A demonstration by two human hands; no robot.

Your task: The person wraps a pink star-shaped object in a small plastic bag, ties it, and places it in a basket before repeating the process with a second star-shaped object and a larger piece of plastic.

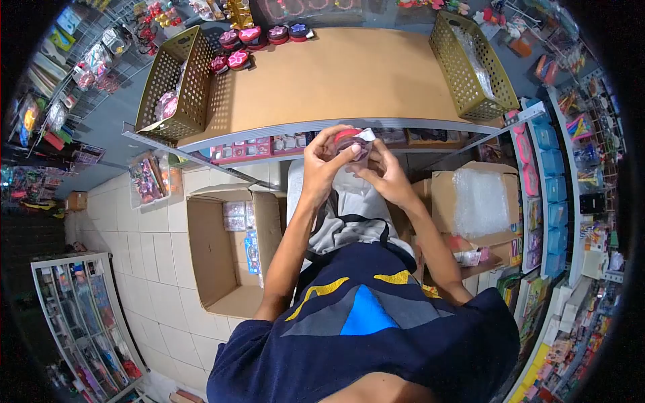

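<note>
Above my lap, my left hand [324, 164] is closed around a small round red-and-dark case [349, 139] with a white piece at its edge. Clear plastic wrapping [357, 162] hangs around and below it. The fingers of my right hand [386, 176] are bent and pinch at the wrapping from the other side. Fingers hide part of the case. Just beyond my hands runs the shelf board [336, 80]. Similar round cases with flower tops [238, 60] stand in a group at its back left.
Olive perforated baskets stand at the shelf's left [195, 87] and right [470, 67] ends. An open cardboard box [201, 255] with a few packs sits on the floor at left. Another carton [443, 201] with bubble wrap [480, 201] is at right. Stocked racks line both sides.
</note>
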